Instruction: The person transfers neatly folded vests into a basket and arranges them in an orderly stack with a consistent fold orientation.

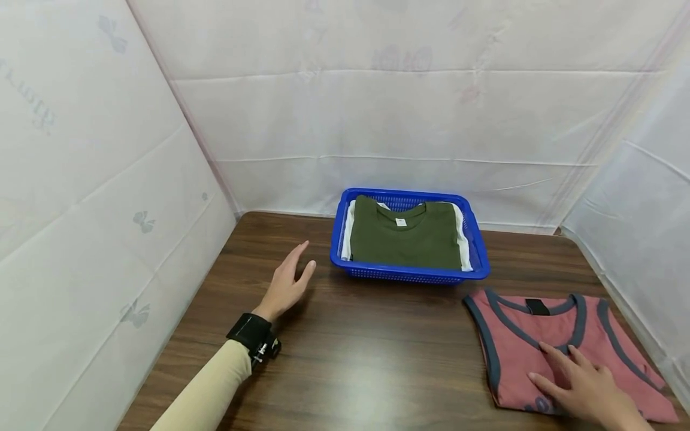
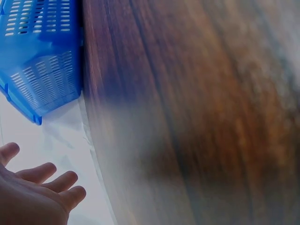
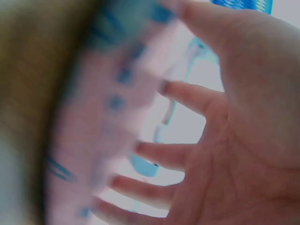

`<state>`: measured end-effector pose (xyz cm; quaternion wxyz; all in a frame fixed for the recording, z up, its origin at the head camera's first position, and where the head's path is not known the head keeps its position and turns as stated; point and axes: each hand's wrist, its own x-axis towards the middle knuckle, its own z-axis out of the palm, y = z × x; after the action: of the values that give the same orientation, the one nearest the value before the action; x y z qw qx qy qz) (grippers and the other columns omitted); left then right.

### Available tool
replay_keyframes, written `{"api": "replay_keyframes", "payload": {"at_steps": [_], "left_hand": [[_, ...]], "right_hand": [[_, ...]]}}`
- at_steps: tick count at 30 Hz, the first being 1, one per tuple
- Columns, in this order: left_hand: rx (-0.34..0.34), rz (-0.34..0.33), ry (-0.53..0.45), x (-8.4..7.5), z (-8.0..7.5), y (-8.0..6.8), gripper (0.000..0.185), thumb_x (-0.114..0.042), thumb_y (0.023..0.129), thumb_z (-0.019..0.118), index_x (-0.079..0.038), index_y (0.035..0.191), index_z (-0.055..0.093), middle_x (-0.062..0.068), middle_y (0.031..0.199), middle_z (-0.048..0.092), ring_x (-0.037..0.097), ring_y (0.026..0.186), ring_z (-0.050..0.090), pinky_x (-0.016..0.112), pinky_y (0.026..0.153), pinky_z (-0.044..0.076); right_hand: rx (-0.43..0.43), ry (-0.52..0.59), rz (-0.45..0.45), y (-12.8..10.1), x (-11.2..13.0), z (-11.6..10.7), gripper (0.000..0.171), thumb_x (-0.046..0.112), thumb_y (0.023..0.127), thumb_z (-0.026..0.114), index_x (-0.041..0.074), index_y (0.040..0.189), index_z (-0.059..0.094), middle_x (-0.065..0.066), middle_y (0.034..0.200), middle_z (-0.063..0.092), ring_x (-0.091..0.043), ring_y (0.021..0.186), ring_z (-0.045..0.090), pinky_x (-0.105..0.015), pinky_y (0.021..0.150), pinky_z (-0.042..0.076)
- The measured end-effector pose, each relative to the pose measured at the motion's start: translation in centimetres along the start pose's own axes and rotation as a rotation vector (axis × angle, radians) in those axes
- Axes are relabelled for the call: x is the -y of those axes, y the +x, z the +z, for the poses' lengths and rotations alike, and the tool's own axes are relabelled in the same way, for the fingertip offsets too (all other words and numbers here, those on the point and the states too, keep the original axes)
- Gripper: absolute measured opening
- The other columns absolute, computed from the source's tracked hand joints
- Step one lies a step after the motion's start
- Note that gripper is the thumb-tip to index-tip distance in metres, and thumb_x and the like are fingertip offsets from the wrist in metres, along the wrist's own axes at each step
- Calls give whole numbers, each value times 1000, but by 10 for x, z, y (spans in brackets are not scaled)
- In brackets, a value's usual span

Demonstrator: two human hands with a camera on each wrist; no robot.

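Spread flat with straight fingers, the right hand [image 1: 584, 389] is pressing on the folded pink sleeveless top with grey-blue trim [image 1: 566, 353], gripping nothing; the left hand [image 1: 286, 284] is hovering open and empty above the table, near the left side of the basket.

Going from largest to smallest: the dark brown wooden table [image 1: 350, 359] is carrying everything inside white fabric walls. The blue perforated plastic basket [image 1: 409, 272] is standing at the middle of the far edge. A folded olive green T-shirt [image 1: 406, 236] is lying on top inside it, over something white. The pink top is lying near the right front corner, just in front of the basket's right end, apart from it.

Judging by this, the folding looks finished and one shirt is already stored; the pink top is not yet in the basket.

Only the head view is showing the whole layout. The left wrist view is giving the basket wall [image 2: 40, 56] and the relaxed fingertips [image 2: 70, 180]. The right wrist view, blurred, is showing the open palm [image 3: 248, 140] against pink cloth.
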<state>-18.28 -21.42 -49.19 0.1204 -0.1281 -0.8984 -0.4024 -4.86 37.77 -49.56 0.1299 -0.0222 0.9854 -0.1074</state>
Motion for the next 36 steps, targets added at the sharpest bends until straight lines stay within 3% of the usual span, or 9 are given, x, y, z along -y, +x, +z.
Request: {"api": "replay_keyframes", "payload": {"at_steps": [4, 7, 9, 11, 14, 19, 22, 28, 36], "left_hand": [[3, 2, 0, 0, 0, 0, 62, -45, 109, 48, -20, 162, 31, 11, 164, 34, 30, 152, 30, 55, 120, 27], [-2, 8, 1, 0, 0, 0, 62, -43, 108, 49, -19, 162, 32, 12, 164, 35, 31, 152, 30, 56, 120, 27], [-6, 14, 5, 1, 0, 0, 61, -42, 108, 49, -18, 162, 32, 13, 164, 35, 32, 151, 30, 56, 120, 27], [-6, 16, 4, 1, -1, 0, 62, -42, 108, 50, -18, 162, 32, 13, 164, 35, 31, 151, 31, 56, 120, 27], [-3, 13, 2, 0, -2, -1, 62, -42, 109, 49, -17, 162, 32, 13, 164, 35, 31, 151, 31, 55, 120, 27], [8, -5, -3, -1, -5, -5, 62, -43, 109, 48, -17, 163, 30, 12, 164, 34, 30, 151, 31, 54, 120, 27], [25, -29, -8, 0, -6, -7, 63, -44, 109, 47, -20, 164, 27, 9, 166, 32, 31, 151, 31, 55, 120, 27], [60, -69, -53, -6, -7, -13, 64, -45, 109, 47, -23, 165, 24, 6, 167, 29, 33, 151, 31, 58, 119, 28], [61, -71, -67, -9, -6, -17, 64, -45, 109, 47, -22, 164, 25, 10, 165, 34, 33, 149, 34, 58, 118, 30]], "right_hand": [[-102, 16, -77, 14, -17, -20, 72, 55, 96, 67, -6, 134, 59, -23, 91, 67, -44, 78, 65, -58, 66, 51], [-229, 3, -27, 26, -35, -28, 76, 52, 96, 67, -10, 136, 51, -32, 96, 61, -53, 87, 59, -67, 78, 43], [-261, -9, 32, 34, -49, -31, 87, 57, 96, 65, -10, 145, 40, -47, 116, 46, -65, 105, 46, -77, 88, 31], [-224, 7, 92, 39, -62, -34, 98, 63, 95, 62, -7, 153, 24, -56, 132, 23, -72, 118, 28, -83, 92, 21], [-123, 36, 117, 45, -77, -36, 112, 68, 93, 61, -5, 158, 5, -58, 132, 17, -75, 118, 23, -86, 90, 21], [14, 79, 91, 51, -88, -36, 119, 67, 92, 63, -8, 156, -5, -55, 147, 1, -79, 123, 13, -90, 88, 23], [31, 56, 91, 53, -90, -35, 119, 68, 92, 62, -9, 155, -4, -53, 146, 5, -78, 124, 17, -89, 88, 25], [-13, -41, 83, 52, -89, -34, 119, 70, 90, 62, -8, 156, 0, -58, 131, 30, -72, 113, 39, -83, 83, 36], [-6, -42, 97, 46, -81, -30, 115, 71, 91, 60, -6, 156, 4, -58, 131, 32, -71, 109, 40, -79, 81, 34]]}}
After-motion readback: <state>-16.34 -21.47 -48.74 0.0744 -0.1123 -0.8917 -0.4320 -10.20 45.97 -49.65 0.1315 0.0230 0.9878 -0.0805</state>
